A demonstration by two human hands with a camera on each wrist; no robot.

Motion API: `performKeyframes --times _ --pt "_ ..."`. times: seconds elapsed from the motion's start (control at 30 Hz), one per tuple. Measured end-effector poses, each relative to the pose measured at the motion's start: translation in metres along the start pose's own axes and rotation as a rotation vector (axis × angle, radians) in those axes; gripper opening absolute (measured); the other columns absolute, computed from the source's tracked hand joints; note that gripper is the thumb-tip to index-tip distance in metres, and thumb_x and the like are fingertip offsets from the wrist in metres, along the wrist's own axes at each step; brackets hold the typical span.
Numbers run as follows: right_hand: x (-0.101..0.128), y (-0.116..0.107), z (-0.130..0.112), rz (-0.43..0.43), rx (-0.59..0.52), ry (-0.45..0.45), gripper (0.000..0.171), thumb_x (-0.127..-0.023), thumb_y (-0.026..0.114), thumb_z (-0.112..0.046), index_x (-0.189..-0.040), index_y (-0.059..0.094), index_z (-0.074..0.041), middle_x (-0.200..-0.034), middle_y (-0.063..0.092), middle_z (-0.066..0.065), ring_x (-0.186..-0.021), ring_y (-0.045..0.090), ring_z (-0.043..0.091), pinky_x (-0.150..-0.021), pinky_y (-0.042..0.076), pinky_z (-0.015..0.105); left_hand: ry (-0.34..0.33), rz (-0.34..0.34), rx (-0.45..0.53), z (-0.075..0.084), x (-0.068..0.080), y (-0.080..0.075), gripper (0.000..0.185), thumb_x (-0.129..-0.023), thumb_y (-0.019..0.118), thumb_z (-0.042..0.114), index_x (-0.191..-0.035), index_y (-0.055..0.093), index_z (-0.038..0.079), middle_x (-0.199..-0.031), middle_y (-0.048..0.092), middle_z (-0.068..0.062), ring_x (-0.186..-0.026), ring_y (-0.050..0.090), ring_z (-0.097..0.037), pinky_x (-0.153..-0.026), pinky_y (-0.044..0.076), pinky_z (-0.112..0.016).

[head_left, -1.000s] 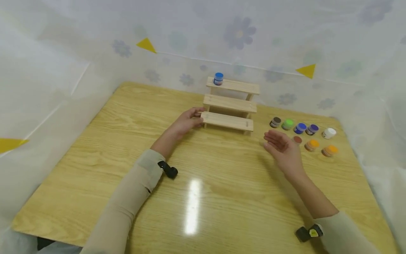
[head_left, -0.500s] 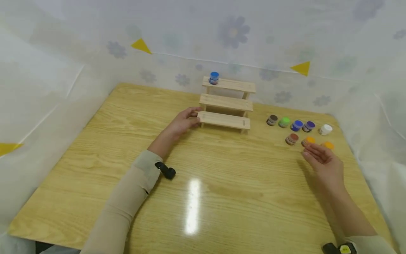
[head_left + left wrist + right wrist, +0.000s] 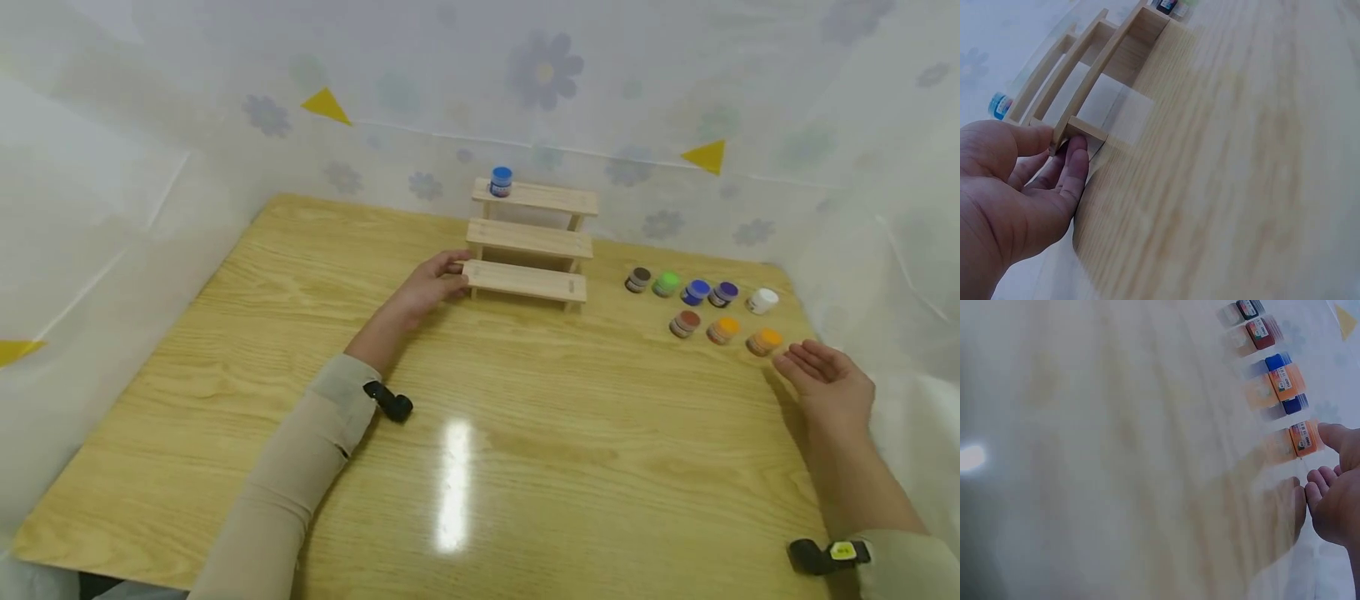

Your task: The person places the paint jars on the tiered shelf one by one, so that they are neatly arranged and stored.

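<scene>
My left hand (image 3: 431,289) pinches the left end of a three-tier wooden step rack (image 3: 525,281), thumb and fingers at its lowest tier (image 3: 1088,94). On the top tier, at the left, stands a light-blue paint jar (image 3: 501,182). My right hand (image 3: 832,387) hovers at the table's right side, fingers loosely bent and holding nothing. Just left of it is the nearest orange-lidded paint jar (image 3: 764,342); in the right wrist view, the thumb is close to this orange jar (image 3: 1304,439), and contact is hard to judge.
Beside the rack stand more jars: black (image 3: 638,280), green (image 3: 666,284), blue (image 3: 696,292), dark purple (image 3: 723,294), white (image 3: 762,301), reddish-brown (image 3: 685,323) and another orange one (image 3: 723,331). A flowered white sheet (image 3: 442,75) hangs behind the wooden table (image 3: 540,467).
My right hand has moved rightward, past the front of the jars, to beside the last orange one. My left hand stays at the rack. The view has shifted slightly.
</scene>
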State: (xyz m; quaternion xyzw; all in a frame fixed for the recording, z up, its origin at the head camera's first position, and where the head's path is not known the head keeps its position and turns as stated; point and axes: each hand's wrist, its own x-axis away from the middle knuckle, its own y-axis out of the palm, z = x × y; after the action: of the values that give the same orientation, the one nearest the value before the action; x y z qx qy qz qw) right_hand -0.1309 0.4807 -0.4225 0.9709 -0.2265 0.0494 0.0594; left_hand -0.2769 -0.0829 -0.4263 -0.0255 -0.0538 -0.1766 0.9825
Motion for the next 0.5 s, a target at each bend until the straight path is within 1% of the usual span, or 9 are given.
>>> performKeyframes --times 0.1,0.17,0.3,0.43,0.5 --pt "-0.008 0.004 0.001 0.015 0.115 0.003 0.076 -0.078 0.084 -0.008 -0.144 0.046 -0.007 -0.120 0.062 -0.006 -0.098 0.064 -0.001 -0.078 0.053 0.010 0.008 -0.003 0.000 -0.002 0.000 0.001 0.047 -0.102 0.056 0.010 -0.148 0.045 0.015 -0.135 0.045 -0.014 -0.116 0.056 -0.029 -0.100 0.051 -0.039" --pt "-0.013 0.007 0.002 0.020 0.171 0.005 0.079 -0.077 0.086 -0.012 -0.145 0.046 -0.009 -0.123 0.060 -0.008 -0.101 0.061 -0.001 -0.077 0.052 0.007 0.011 -0.006 0.000 -0.003 -0.001 0.002 0.047 -0.102 0.056 0.010 -0.148 0.045 0.015 -0.135 0.046 -0.014 -0.115 0.056 -0.028 -0.100 0.051 -0.039" --pt "-0.019 0.013 0.002 0.031 0.289 -0.016 0.075 -0.077 0.087 -0.017 -0.143 0.051 -0.011 -0.121 0.060 -0.010 -0.100 0.057 -0.002 -0.074 0.049 0.003 0.006 0.000 0.001 -0.003 -0.001 0.002 0.047 -0.102 0.056 0.010 -0.148 0.045 0.015 -0.134 0.046 -0.014 -0.114 0.056 -0.028 -0.100 0.051 -0.038" --pt "-0.021 0.017 0.001 0.034 0.321 -0.040 0.066 -0.077 0.086 -0.017 -0.137 0.058 -0.010 -0.113 0.063 -0.010 -0.094 0.059 -0.003 -0.072 0.050 0.004 0.003 0.009 0.003 0.000 0.001 0.002 0.047 -0.102 0.055 0.009 -0.148 0.045 0.014 -0.135 0.045 -0.015 -0.115 0.056 -0.030 -0.101 0.050 -0.038" --pt "-0.021 0.018 0.002 0.032 0.291 -0.038 0.063 -0.077 0.086 -0.015 -0.133 0.060 -0.009 -0.110 0.064 -0.010 -0.093 0.060 -0.002 -0.072 0.051 0.005 -0.001 0.010 0.008 0.001 0.002 0.002 0.047 -0.102 0.055 0.009 -0.148 0.045 0.014 -0.136 0.044 -0.016 -0.115 0.056 -0.031 -0.101 0.050 -0.039"
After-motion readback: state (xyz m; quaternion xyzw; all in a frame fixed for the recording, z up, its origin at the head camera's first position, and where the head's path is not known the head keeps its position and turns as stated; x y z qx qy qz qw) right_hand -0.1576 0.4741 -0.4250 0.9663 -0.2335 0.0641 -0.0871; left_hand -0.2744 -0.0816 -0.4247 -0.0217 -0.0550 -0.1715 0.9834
